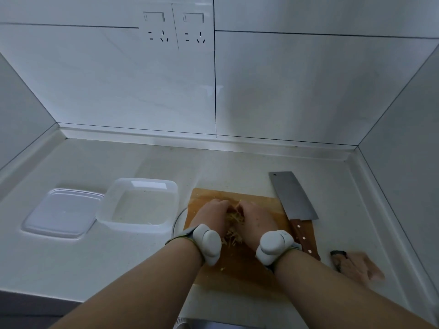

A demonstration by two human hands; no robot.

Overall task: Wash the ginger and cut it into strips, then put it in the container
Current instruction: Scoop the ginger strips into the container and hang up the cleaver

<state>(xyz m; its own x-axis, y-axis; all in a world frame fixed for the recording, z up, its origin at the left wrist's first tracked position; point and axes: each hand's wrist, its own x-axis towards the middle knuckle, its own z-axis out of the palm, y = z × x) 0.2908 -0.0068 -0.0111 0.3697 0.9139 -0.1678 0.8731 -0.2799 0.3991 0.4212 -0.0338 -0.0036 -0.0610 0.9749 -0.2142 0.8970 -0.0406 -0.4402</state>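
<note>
A pile of pale yellow ginger strips [234,227] lies on the wooden cutting board [261,205]. My left hand [210,216] and my right hand [255,219] cup the pile from either side, fingers curled in around the strips and fingertips meeting at the far end. Much of the ginger is hidden under the hands. A clear plastic container [140,205] stands open just left of the board, with only a few bits visible inside.
The container's clear lid [61,213] lies flat at the far left. A cleaver [293,198] with a wooden handle rests along the board's right edge. A pink peeler-like object [358,264] lies on the counter at right. White tiled walls enclose the counter.
</note>
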